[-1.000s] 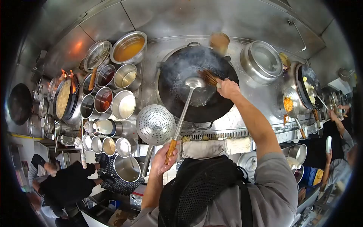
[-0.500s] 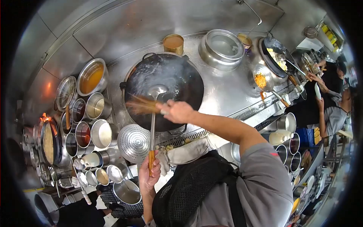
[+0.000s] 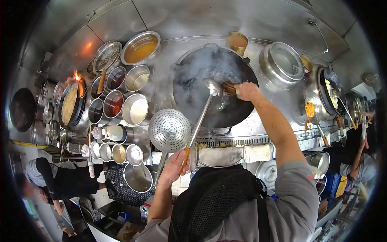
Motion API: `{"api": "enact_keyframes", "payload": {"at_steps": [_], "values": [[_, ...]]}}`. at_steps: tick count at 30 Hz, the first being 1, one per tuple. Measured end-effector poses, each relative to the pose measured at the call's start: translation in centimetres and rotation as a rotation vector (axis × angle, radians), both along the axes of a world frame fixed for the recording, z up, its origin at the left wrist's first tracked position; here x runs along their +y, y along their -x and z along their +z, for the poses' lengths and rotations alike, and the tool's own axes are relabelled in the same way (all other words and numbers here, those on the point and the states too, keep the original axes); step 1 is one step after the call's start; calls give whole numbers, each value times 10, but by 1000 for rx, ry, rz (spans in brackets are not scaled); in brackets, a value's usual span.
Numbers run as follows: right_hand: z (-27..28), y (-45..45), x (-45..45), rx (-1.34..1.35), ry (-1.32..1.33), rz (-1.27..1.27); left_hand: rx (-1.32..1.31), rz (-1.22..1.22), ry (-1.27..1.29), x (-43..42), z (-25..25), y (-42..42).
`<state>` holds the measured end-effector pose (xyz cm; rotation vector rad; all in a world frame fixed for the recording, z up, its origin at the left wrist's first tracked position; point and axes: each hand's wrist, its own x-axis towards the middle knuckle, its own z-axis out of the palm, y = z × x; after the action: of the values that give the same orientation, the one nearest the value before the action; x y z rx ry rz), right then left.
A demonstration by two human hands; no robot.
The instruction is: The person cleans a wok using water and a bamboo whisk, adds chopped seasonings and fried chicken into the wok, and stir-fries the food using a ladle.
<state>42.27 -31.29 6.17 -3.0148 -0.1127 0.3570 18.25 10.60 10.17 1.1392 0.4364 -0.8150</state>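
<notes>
On the steel range (image 3: 288, 109), a black wok (image 3: 242, 109), taken as the clock's centre, is partly veiled by steam (image 3: 207, 66), its floor obscured. Over its rim near seven o'clock a ladle (image 3: 202, 117) is extended, its wooden grip encircled by the left hand (image 3: 174, 166), fingers curled. From three o'clock a brush (image 3: 229, 88) is gripped by the right hand (image 3: 248, 91), fingers folded round it, some hidden; its bristles are held close beside the ladle's bowl, whether touching cannot be told. Between seven and eight, room is taken up by a perforated strainer (image 3: 169, 130); metal pots (image 3: 128, 115) are clustered at nine, a bowl of orange liquid (image 3: 155, 55) at ten, a tin (image 3: 237, 43) at one, a large pot (image 3: 272, 74) past two.
</notes>
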Motion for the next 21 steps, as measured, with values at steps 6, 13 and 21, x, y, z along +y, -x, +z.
{"api": "enact_keyframes", "payload": {"at_steps": [6,13,21], "values": [[10,61,80,-146,28,98,161,94,357,6,-1,-11],[0,10,19,45,57,-12,-765,-238,-637,4,-20,6],[103,25,-45,-267,53,-144,-191,-319,-226,32,-36,-17]]}}
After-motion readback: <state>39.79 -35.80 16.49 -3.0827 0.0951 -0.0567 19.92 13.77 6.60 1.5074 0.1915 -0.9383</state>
